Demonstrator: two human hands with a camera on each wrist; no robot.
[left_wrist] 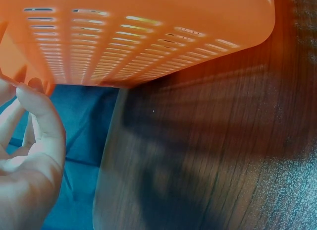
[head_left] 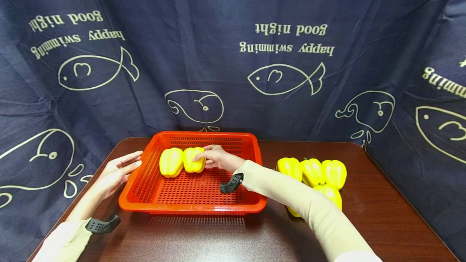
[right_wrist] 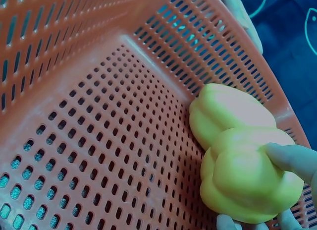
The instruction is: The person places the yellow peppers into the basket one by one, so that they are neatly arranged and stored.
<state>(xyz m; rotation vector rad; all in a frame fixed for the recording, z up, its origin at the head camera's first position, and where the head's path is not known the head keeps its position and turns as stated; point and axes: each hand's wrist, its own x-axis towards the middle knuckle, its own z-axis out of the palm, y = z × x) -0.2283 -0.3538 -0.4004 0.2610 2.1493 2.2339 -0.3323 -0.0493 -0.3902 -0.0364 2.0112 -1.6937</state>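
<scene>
A red plastic basket (head_left: 196, 208) holds two yellow bell peppers side by side near its back left. The right hand (head_left: 218, 159) grips the right-hand pepper (head_left: 193, 165); in the right wrist view its thumb lies on top of that pepper (right_wrist: 247, 175) and fingertips show at the lower side. The other pepper (head_left: 171, 162) touches it and is held by no hand. At the basket's left rim, the left hand (head_left: 114, 175) has its fingers extended; in the left wrist view the left hand's (left_wrist: 32, 155) fingertips are at the basket's edge (left_wrist: 223, 22).
To the right of the basket, several yellow peppers (head_left: 334, 174) sit grouped on the brown table (head_left: 378, 213), partly behind the right forearm. A dark blue curtain (head_left: 225, 60) with fish drawings hangs behind and beside the table.
</scene>
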